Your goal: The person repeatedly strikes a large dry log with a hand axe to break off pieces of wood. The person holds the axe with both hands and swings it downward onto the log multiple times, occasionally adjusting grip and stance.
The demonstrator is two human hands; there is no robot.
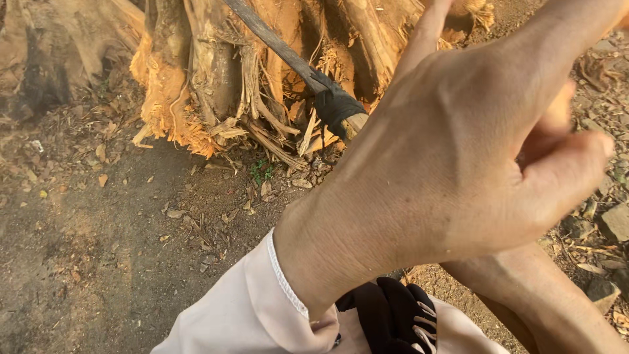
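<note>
we see the left hand [452, 164] filling the frame from centre to 3 o'clock, back toward us, fingers curled; whether it grips anything we cannot tell. the right hand's forearm [537, 295] lies beneath it at 5 o'clock, its hand hidden. a tool handle [282, 49] with a dark wrapped band [335, 108] slants from 12 o'clock against the splintered stump [196, 78], passing behind the left hand.

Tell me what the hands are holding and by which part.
The left hand blocks the view of any grip, so it cannot be told. A long wooden handle with a black wrapping runs from the split stump toward the hands and disappears behind them.
</note>
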